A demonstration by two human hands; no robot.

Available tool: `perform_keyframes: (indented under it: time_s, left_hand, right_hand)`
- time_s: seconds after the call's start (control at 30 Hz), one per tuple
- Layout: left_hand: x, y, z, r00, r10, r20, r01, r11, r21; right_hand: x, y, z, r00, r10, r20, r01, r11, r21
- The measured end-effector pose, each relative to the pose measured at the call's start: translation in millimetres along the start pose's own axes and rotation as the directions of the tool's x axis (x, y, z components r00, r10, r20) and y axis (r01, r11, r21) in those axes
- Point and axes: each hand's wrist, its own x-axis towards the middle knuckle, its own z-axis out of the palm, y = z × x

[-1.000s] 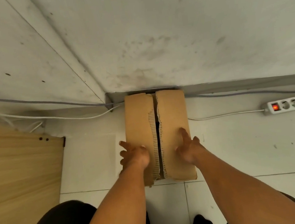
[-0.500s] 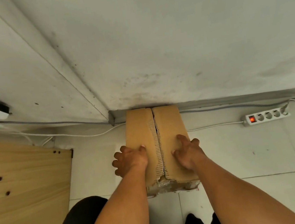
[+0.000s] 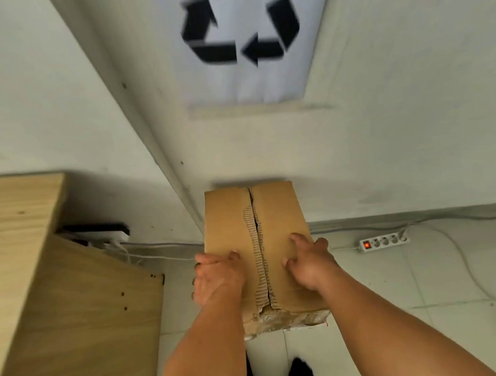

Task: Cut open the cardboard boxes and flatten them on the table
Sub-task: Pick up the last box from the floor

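Holding the box (image 3: 277, 212) off the floor (image 3: 436, 274), right of the desk (image 3: 15, 245), the left hand (image 3: 218, 279) curls round its left edge and the right hand (image 3: 309, 264) clamps the right flap. The split top could gape under that grip, letting the box slip. Brown corrugated cardboard, oblong; seam edges ragged and ribbed, crumpled glossy tape (image 3: 274, 321) at the near end.

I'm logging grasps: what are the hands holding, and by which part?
Both hold the box near its close end: the left hand grips its left edge, the right hand grips the right flap, fingers curled on top.
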Motion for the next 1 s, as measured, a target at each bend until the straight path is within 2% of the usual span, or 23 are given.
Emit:
perform_keyframes:
  time_s: [0.17, 0.43, 0.6, 0.73, 1.0]
  left_hand:
    - [-57.0, -5.3, -57.3, 0.996, -0.003, -0.084, -0.005, 0.996, -0.088]
    - [-143.3, -42.5, -107.6, 0.964, -0.036, -0.265, -0.021, 0.978, -0.208]
    - [-180.1, -77.5, -160.2, 0.91, -0.062, -0.411, -0.05, 0.965, -0.256]
    - [-196.4, -118.4, -206.2, 0.857, -0.139, -0.497, -0.028, 0.949, -0.315]
    - [-209.2, -253.0, -290.6, 0.74, -0.372, -0.561, 0.08, 0.877, -0.475]
  right_hand:
    - [-69.6, -23.3, -42.5, 0.992, -0.101, -0.077, 0.101, 0.995, -0.015]
    - [-164.7, -27.9, -61.0, 0.948, -0.281, -0.15, 0.271, 0.959, -0.084]
    - [-222.4, -51.8, -60.1, 0.873, -0.444, -0.202, 0.43, 0.896, -0.108]
    - [-264.7, -89.5, -44.8, 0.792, -0.571, -0.216, 0.547, 0.821, -0.164]
    - [-347.7, -185.5, 37.1, 0.624, -0.775, -0.094, 0.735, 0.624, -0.267]
